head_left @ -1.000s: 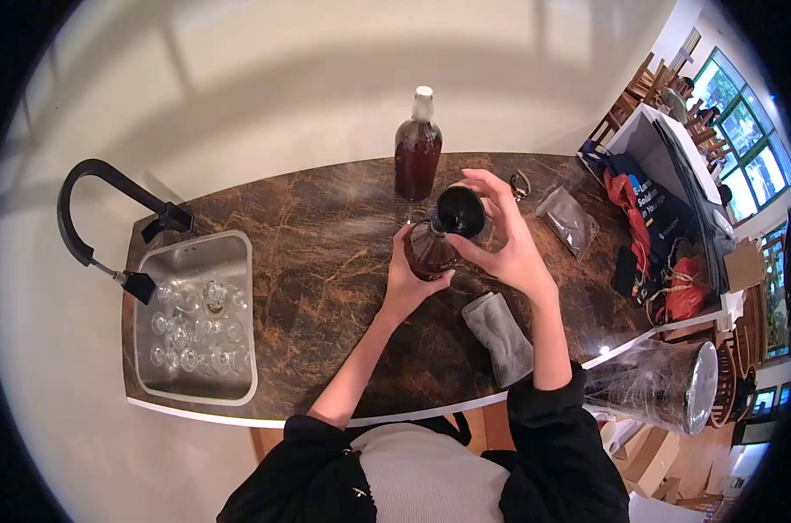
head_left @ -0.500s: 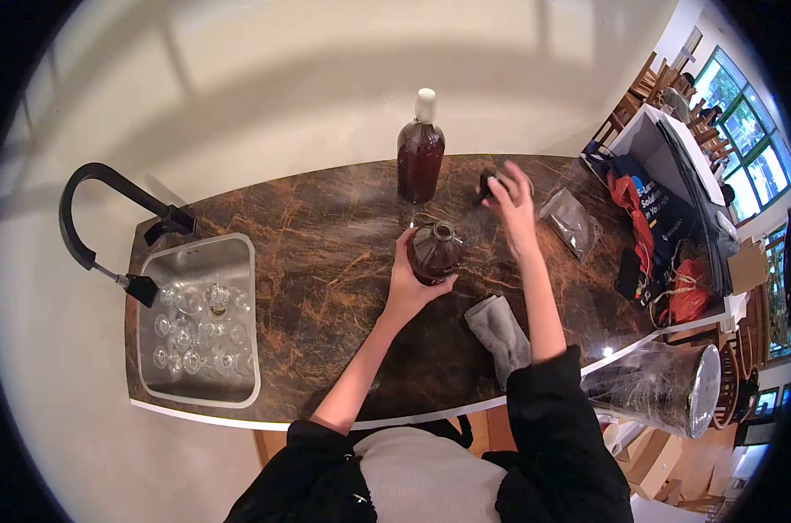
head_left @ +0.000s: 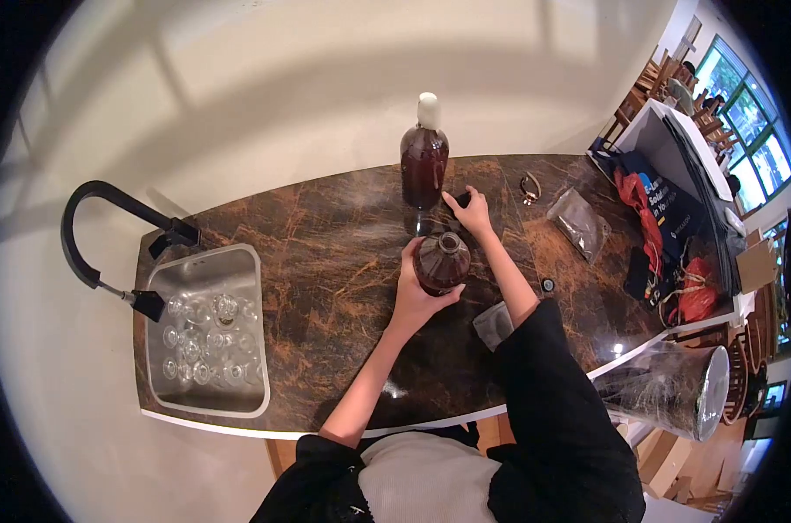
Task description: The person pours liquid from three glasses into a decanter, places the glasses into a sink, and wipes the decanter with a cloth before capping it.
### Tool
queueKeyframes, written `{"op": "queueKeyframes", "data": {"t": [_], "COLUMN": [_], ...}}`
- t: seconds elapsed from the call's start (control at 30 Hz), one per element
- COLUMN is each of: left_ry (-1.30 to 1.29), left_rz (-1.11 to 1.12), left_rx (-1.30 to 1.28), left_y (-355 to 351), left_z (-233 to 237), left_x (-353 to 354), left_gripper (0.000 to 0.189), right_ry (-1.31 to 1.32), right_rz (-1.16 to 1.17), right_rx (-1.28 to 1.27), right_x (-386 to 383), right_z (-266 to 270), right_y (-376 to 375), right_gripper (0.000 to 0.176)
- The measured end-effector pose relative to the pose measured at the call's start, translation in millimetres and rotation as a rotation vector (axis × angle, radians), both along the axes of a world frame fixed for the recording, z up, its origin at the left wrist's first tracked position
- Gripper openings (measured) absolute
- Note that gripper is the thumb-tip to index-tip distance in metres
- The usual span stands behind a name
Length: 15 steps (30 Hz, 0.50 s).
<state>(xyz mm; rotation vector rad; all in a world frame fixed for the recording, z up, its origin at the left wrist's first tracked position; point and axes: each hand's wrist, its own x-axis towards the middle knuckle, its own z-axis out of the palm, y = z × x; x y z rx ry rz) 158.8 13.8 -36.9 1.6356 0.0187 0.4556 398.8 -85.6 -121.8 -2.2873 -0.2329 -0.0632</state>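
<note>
My left hand (head_left: 415, 296) is wrapped around a dark brown glass bottle (head_left: 441, 272) with an open neck, which stands on the counter. My right hand (head_left: 472, 213) is just beyond that bottle, to its right. Its fingers are closed on a small black object (head_left: 461, 200), perhaps a cap; its exact kind is too small to make out. Behind both hands a second dark bottle (head_left: 423, 170) stands upright, with a white pump-like top (head_left: 427, 111). A grey cloth (head_left: 493, 325) lies partly hidden under my right sleeve.
A steel sink (head_left: 262, 349) on the left holds several clear glasses (head_left: 202, 340), below a black faucet (head_left: 90, 200). To the right lie a plastic pouch (head_left: 580, 225), a small loop-shaped item (head_left: 530, 188) and a round black piece (head_left: 548, 285). A box of bags (head_left: 665, 209) stands farther right.
My right hand has moved left and closer to the open bottle, carrying the black object. The loop-shaped item and round black piece now show. My right sleeve covers more of the cloth.
</note>
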Motion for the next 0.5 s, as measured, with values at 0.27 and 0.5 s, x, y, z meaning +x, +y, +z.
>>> {"op": "queueKeyframes", "data": {"t": [0.27,0.5], "left_ry": [-0.012,0.017], "left_rz": [0.038,-0.018], "left_rx": [0.028,-0.064], "left_y": [0,0], "left_z": [2,-3], "left_x": [1,0], "left_gripper": [0.1,0.102], "right_ry": [-0.237,-0.102], "right_rz": [-0.178,-0.298], "right_rx": [-0.203,-0.482], "right_x": [-66,-158], "right_z": [20,31], "right_y": [-79,-211], "right_gripper": [0.051,0.056]}}
